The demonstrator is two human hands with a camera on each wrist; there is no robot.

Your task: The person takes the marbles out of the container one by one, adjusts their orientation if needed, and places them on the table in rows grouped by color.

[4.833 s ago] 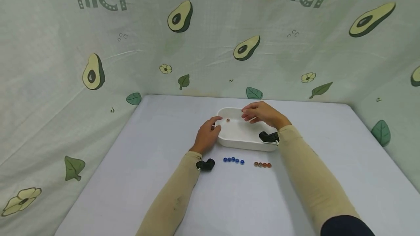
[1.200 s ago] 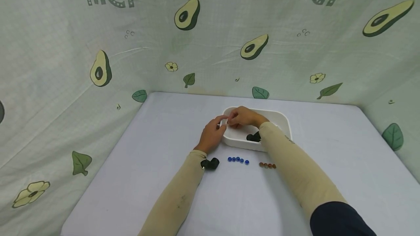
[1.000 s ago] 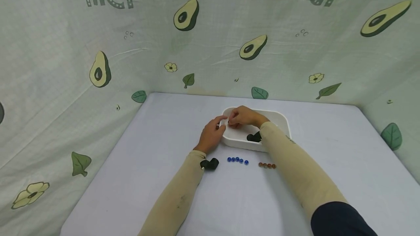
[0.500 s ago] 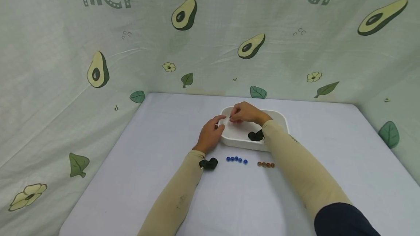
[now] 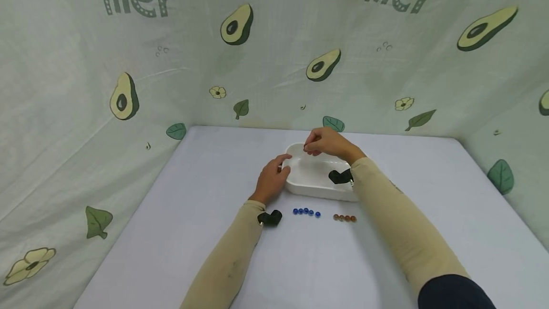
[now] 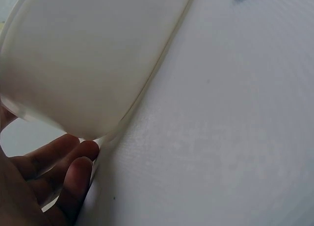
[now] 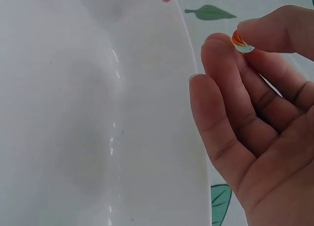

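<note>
A white oval tray (image 5: 317,190) stands toward the back of the table. At its left end my left hand (image 5: 270,179) grips it, thumb and index finger at the rim; in the left wrist view, curled fingertips meet the tray's outer wall. My right hand (image 5: 329,143) is raised over the far left part of the tray. Between thumb and fingers it pinches a clear glass marble (image 7: 241,42) with an orange swirl, plain in the right wrist view. No marble shows on the visible part of the tray floor.
In front of the tray, several blue marbles (image 5: 306,211) lie in a short row. To their right is a row of several orange-brown marbles (image 5: 347,218). A patterned cloth (image 5: 274,61) hangs behind the white table (image 5: 180,232).
Earlier a marble lay in the tray's left end. My right hand came down there, pinched it and has lifted it up toward the far rim. My left hand stays at the tray's left end.
</note>
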